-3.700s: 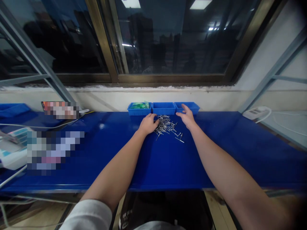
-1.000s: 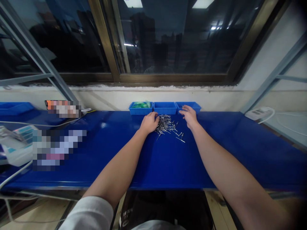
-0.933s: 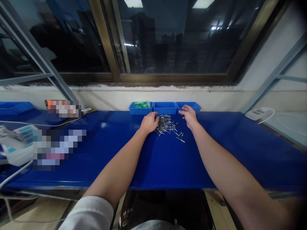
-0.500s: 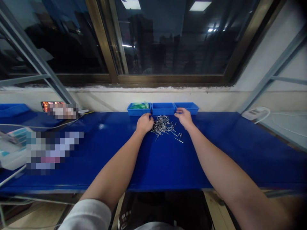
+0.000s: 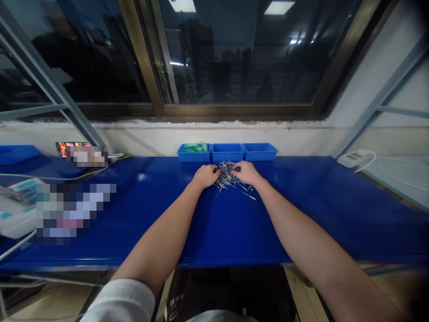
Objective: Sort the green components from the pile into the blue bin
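A loose heap of silver blind rivets (image 5: 226, 173) with long thin pins lies on the blue table (image 5: 231, 228), in front of a row of bins. My left hand (image 5: 205, 176) is at the heap's left side, fingers curled in around rivets there. From the right, my right hand (image 5: 247, 172) reaches into the heap, thumb and fingers closing on rivets at its edge. The fingertips of both hands are partly hidden among the pins. A few stray rivets (image 5: 249, 195) lie apart at the lower right of the heap, below my right hand.
Three blue bins stand against the wall: the left bin (image 5: 193, 156) holds green plastic bags, beside the middle bin (image 5: 228, 155) and the right bin (image 5: 260, 155). A lit phone (image 5: 63, 149) and blurred items are at left. A white power strip (image 5: 354, 158) lies far right.
My right hand has moved left and down from the right bin onto the heap. My left hand has shifted slightly right and down into the rivets, its fingers now curled.
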`<state>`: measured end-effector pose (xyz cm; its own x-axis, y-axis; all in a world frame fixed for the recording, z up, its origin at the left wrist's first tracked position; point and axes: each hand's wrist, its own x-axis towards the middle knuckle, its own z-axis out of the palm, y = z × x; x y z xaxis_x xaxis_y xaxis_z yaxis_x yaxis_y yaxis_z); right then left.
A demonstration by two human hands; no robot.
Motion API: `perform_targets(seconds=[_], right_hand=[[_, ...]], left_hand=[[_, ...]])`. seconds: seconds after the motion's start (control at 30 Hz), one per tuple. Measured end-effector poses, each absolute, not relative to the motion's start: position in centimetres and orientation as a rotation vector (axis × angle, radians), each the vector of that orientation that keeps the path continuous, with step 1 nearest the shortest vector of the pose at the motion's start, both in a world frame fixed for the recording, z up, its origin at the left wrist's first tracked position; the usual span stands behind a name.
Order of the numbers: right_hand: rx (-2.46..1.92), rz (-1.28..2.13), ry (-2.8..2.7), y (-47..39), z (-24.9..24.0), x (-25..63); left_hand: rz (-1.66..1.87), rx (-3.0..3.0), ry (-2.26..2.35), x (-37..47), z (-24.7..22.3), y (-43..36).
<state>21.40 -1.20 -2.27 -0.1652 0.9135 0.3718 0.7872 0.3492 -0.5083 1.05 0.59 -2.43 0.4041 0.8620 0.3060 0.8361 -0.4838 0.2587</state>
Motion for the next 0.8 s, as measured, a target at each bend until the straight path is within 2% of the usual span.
perform_targets(seconds=[0.57,0.8], right_hand=[[-1.386,0.518,-1.993,-1.3,-2.1,21.7],[-1.440,0.512,-1.907,-1.0,-1.8,21.9]], left_hand=[[0.677,2.552,1.517,1.3,-2.0,0.1],[0.923,2.566,1.439,1.5,-1.4,-0.5]])
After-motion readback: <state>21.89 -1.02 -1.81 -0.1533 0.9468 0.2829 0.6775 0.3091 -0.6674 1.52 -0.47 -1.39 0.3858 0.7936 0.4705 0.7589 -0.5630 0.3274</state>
